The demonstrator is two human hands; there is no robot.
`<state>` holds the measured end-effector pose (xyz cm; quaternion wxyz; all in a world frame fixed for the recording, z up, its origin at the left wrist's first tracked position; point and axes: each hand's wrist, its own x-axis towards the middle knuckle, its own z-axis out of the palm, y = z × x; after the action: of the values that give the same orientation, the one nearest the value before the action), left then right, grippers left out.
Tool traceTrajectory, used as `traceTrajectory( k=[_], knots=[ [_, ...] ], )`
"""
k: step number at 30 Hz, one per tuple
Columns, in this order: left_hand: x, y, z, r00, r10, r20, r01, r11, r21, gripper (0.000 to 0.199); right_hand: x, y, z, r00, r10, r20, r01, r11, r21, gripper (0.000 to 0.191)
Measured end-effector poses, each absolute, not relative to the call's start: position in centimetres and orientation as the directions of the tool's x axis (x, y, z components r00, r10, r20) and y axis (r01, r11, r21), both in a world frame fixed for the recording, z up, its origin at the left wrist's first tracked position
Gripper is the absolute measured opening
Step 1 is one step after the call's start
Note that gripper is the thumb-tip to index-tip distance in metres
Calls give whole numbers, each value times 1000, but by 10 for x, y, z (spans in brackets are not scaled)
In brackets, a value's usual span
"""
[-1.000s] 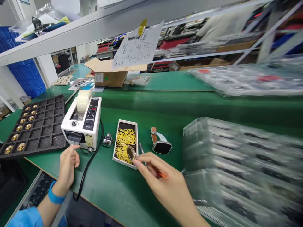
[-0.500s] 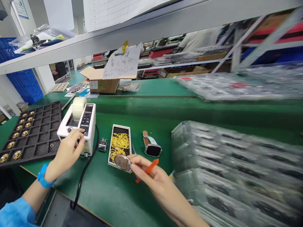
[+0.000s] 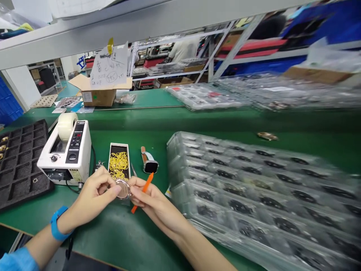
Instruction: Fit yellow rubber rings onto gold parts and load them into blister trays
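A round metal watch case (image 3: 123, 189) is held flat side up between my two hands, low in front of the yellow rings. My right hand (image 3: 153, 201) pinches its right edge and also keeps a slim orange stick (image 3: 147, 183) between the fingers. At the left edge, my left hand (image 3: 97, 194) has thumb and fingers closed on the case, the thumb tip lying over its face. Whether a piece of tape is under those fingers, I cannot tell. Just beyond the hands stands a white box (image 3: 111, 150) with several yellow rings (image 3: 118, 162).
A white tape dispenser (image 3: 80, 150) stands left, beside a black foam tray (image 3: 25, 162). Right of the ring box lies a square-faced watch (image 3: 150, 166), with tweezers (image 3: 133, 170) between. Stacked clear plastic trays (image 3: 225, 180) fill the right side. A shelf beam (image 3: 141, 26) crosses above.
My left hand has left the front of the tape dispenser and come right to the watch case. The right hand still holds the case and orange stick. The view has turned right.
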<state>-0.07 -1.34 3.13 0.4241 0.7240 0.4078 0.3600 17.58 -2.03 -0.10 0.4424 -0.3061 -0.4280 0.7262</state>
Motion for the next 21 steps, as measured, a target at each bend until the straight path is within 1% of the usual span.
traceTrajectory(
  k=[8, 13, 18, 21],
  knots=[
    [-2, -12, 27, 398, 908, 131, 269, -252, 929, 23, 176, -22, 0, -393, 914, -97, -317, -234, -919, 41],
    [-1, -15, 33, 399, 900, 176, 207, -275, 939, 21, 176, -24, 1, -352, 932, -84, -264, -185, -947, 39],
    [-1, -15, 33, 404, 899, 171, 319, -314, 894, 18, 176, -25, 3, -353, 932, -81, -270, -184, -945, 38],
    [0, -14, 32, 395, 902, 172, 336, -316, 887, 20, 176, -26, 3, -345, 936, -74, -270, -175, -947, 37]
  ],
)
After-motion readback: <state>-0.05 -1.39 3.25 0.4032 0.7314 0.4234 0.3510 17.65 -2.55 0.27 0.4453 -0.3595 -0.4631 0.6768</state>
